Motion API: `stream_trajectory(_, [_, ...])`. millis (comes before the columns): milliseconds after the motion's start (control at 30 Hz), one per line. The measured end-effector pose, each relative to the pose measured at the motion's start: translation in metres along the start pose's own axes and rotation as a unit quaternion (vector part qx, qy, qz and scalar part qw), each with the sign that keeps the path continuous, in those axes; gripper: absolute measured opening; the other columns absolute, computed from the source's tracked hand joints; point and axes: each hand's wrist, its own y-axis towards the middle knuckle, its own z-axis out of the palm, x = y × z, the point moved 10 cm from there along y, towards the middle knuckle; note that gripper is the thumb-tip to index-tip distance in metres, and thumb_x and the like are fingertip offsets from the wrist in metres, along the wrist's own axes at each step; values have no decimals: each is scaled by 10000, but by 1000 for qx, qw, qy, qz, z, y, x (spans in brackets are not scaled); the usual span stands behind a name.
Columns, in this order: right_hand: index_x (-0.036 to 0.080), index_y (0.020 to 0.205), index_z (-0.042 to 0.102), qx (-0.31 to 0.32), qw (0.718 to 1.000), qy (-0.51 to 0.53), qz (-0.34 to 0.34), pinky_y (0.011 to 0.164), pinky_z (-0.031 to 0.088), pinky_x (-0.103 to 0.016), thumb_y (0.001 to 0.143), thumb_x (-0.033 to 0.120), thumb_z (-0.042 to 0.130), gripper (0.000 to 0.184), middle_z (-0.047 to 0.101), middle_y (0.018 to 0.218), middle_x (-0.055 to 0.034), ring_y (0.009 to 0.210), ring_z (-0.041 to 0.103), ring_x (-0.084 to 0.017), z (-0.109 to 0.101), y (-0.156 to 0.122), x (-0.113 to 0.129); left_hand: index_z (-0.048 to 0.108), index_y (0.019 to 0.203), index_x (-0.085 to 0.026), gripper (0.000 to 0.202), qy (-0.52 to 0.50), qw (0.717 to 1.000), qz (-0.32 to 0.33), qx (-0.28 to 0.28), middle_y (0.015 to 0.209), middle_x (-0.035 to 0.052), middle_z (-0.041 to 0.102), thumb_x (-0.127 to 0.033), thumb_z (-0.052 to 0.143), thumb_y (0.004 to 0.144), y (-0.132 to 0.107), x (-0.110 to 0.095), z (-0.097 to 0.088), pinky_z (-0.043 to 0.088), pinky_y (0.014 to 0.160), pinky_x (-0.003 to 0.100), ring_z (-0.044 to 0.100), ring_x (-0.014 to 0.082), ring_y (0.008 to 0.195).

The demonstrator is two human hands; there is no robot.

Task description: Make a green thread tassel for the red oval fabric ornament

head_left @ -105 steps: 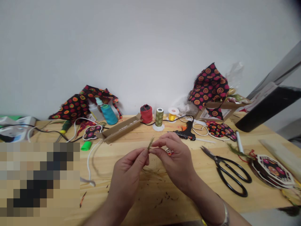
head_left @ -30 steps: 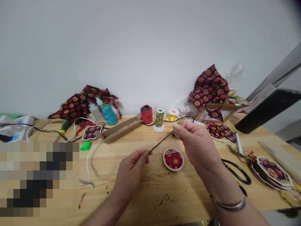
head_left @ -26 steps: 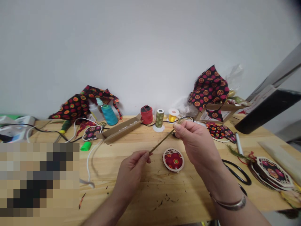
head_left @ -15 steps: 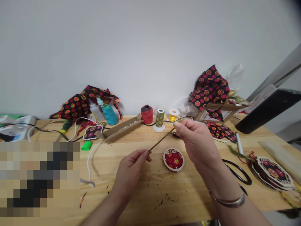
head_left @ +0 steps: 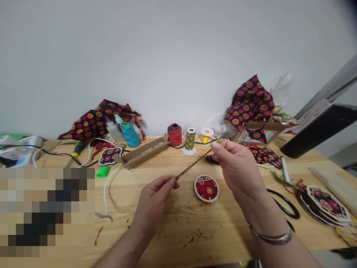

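Observation:
A thin bundle of olive-green thread (head_left: 193,163) is stretched at a slant between my two hands, above the table. My left hand (head_left: 158,193) pinches its lower end between thumb and fingertips. The upper end is in the pinch of my right hand (head_left: 237,160), where a small bunch of thread shows beyond the fingers. Just below the thread lies a round pendant (head_left: 206,189) with a pale wooden frame and red patterned cloth inside. Behind the right hand a small black item (head_left: 212,160) is partly hidden.
Along the wall stand a red spool (head_left: 174,135), an olive spool (head_left: 190,140), a yellow spool (head_left: 205,136) and a teal thread cone (head_left: 130,135). A long cardboard box (head_left: 145,152) lies left of centre. Framed pendants (head_left: 326,204) are stacked at right beside a black ring (head_left: 287,206).
My right hand has moved slightly right, away from the left hand, and the thread strands between them look a little more spread. The left hand is nearly still.

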Motion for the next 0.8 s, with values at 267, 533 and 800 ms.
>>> stream_trajectory(267, [181, 564, 542, -10, 1000, -12, -5, 546, 297, -257, 716, 296, 677, 232, 460, 561, 35, 550, 371, -99, -5, -1, 3, 754, 755, -182, 148, -70, 997, -24, 5, 689, 34, 730, -307, 727, 681, 3, 13, 1, 467, 737, 299, 641, 177, 709])
stream_trajectory(533, [176, 572, 559, -2, 1000, -5, -8, 556, 284, -255, 731, 267, 675, 217, 463, 567, 39, 552, 368, -90, -3, -1, 4, 760, 796, -171, 165, -78, 996, -35, 7, 760, 64, 760, -299, 714, 702, 2, 13, 2, 473, 827, 350, 671, 199, 770])
stream_trajectory(800, [183, 566, 535, 2, 1000, -7, -12, 529, 258, -255, 742, 265, 669, 236, 416, 549, 48, 544, 340, -93, -1, 0, 7, 752, 814, -182, 195, -44, 998, -36, -20, 795, 47, 745, -306, 746, 664, 3, 14, -5, 457, 780, 296, 639, 186, 792])
